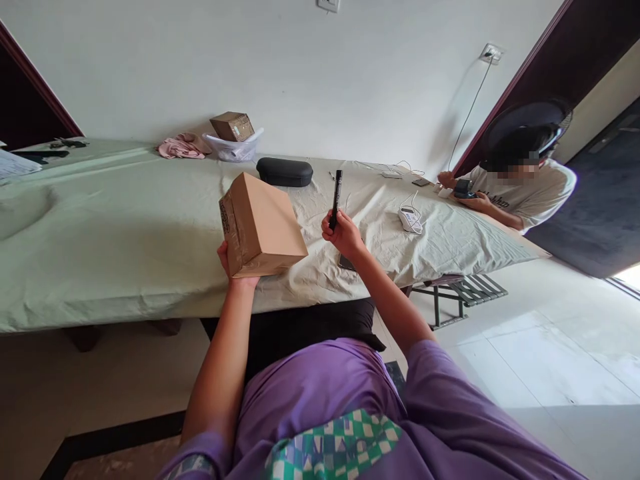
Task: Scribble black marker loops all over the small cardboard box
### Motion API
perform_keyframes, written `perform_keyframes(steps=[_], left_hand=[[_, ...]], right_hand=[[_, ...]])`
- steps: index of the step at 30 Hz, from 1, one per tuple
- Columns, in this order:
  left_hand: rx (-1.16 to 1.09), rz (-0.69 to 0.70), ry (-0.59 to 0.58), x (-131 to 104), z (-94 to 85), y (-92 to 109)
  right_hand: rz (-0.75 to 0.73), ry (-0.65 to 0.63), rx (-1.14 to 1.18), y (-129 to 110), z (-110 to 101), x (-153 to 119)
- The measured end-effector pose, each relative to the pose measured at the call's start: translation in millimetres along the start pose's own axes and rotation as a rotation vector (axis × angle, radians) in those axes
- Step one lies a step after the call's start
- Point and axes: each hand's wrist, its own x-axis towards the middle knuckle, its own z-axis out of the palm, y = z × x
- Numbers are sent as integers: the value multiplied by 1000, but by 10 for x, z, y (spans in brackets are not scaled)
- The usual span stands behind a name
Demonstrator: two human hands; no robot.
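The left hand [243, 283] holds a box [265, 227] from beneath and at its near left corner, tilted and raised above the near part of the counter [125, 247]. Its thumb lies against the box's left side; the other fingers are mostly hidden under it, so how far they spread cannot be told. Tape and dark print show on the left face.

The right hand [346, 235], to the right of the box and apart from it, has its fingers [327, 227] curled closed around the lower part of a black marker [339, 193], which stands nearly upright. A dark flat object [347, 263] lies on the counter just below that hand, partly hidden.

Beyond the box is a black case [285, 172]; farther left, a basin [233, 151] carries a carton [233, 125], beside a pink cloth [183, 146]. To the right lies a white device [411, 219] with a cable. At the far right, another person [535, 197] holds a dark device [465, 189].
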Motion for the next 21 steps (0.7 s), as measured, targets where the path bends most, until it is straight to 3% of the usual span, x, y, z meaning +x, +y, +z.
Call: perform_keyframes(steps=[13, 21], left_hand=[[6, -19, -21, -6, 9, 2], [10, -25, -13, -18, 21, 5]], right_hand=[[-18, -25, 70, -17, 2, 21], [90, -124, -1, -60, -8, -5]])
